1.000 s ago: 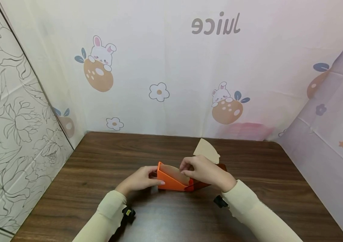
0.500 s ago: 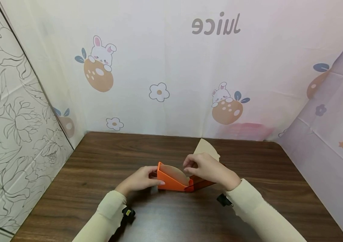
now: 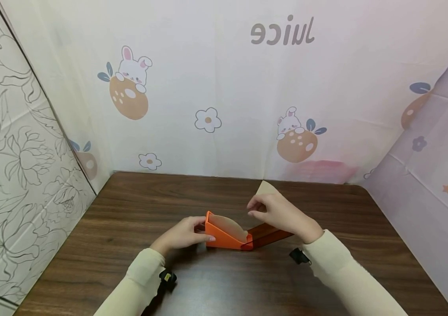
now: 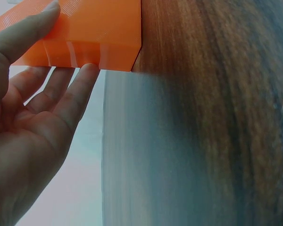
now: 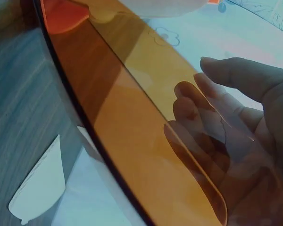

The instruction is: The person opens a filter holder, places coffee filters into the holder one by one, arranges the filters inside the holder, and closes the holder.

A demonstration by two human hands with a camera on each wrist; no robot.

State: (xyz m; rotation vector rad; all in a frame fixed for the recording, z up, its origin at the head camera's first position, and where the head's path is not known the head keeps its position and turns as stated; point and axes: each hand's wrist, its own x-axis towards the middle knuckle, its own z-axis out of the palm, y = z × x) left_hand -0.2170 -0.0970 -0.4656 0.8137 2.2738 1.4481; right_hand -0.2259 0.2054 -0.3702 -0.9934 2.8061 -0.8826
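Empty right hand point(image 3: 281, 213) was pulled from curved beige paper point(image 3: 229, 225), seemingly seated in mid-frame orange plastic wedge box point(image 3: 224, 241) gripped by left hand point(image 3: 181, 233).

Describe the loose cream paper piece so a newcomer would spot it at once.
On the dark wooden table, find the right hand near the open amber lid. Just past that hand, toward the patterned backdrop, lies the loose paper piece, cream and fan-shaped. Unlike the paper standing in the orange holder, this one lies outside it, on the table.
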